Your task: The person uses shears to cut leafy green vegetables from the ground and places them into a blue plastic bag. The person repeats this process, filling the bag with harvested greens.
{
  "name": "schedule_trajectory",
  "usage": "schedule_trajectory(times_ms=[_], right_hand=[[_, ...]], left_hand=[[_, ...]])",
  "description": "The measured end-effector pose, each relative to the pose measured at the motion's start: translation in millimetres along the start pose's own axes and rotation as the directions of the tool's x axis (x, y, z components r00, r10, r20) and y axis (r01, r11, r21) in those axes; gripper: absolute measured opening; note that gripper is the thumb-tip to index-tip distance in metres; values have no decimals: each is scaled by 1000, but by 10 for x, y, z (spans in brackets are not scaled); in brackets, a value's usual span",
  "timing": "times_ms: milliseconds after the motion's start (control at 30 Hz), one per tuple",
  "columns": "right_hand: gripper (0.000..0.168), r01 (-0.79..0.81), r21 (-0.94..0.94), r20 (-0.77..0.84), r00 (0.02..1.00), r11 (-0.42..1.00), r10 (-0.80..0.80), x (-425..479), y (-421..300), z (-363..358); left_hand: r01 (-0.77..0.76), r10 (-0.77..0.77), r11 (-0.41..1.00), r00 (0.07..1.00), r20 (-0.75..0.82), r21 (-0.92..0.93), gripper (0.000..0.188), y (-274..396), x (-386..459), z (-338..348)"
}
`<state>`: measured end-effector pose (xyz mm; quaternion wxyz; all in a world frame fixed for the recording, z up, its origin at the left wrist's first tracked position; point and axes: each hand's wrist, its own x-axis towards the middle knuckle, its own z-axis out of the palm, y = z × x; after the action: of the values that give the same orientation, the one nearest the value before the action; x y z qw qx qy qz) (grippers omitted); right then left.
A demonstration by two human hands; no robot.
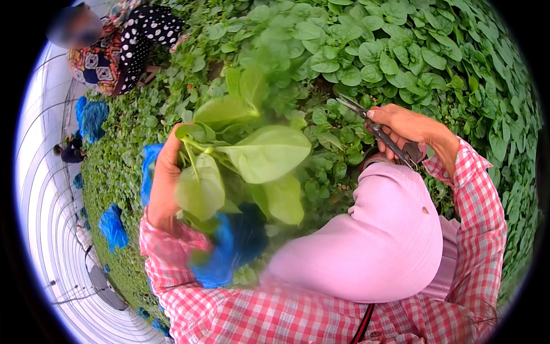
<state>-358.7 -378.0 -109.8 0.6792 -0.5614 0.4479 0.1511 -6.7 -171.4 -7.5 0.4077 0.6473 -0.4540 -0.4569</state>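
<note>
A bunch of cut leafy greens [262, 157] is gripped in my left hand [166, 176], raised close to the camera; its broad leaves hide most of my fingers. In my right hand [404, 124] is a pair of pruning snips [386, 137], its narrow blades pointing to the upper left. Whether the blades are parted is hard to tell. The snips are above my bent knee, beside low leafy plants [339, 146]. Below the bunch, a blue plastic bag [223, 253] lies near my left forearm, partly covered by leaves and blurred.
Dense tall leafy plants [429, 51] grow on the right. My pink-trousered leg [365, 249] bends in front of me. Another person [116, 56] crouches at the upper left, with a second person [72, 150] farther off. Blue bags [113, 227] stand along the greenhouse wall [47, 180].
</note>
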Motion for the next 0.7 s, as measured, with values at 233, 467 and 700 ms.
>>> schedule_trajectory(times_ms=[233, 467, 700], right_hand=[[41, 279, -163, -108, 948, 946, -298, -541, -836, 753], [36, 431, -242, 9, 897, 869, -442, -526, -1464, 2119], [30, 419, -152, -112, 893, 895, -437, -137, -1542, 3226]], left_hand=[[-333, 325, 942, 889, -323, 32, 73, 570, -1321, -1294], [-54, 135, 984, 843, -520, 168, 78, 165, -2376, -1897], [136, -97, 983, 953, -286, 121, 60, -459, -2007, -1765]])
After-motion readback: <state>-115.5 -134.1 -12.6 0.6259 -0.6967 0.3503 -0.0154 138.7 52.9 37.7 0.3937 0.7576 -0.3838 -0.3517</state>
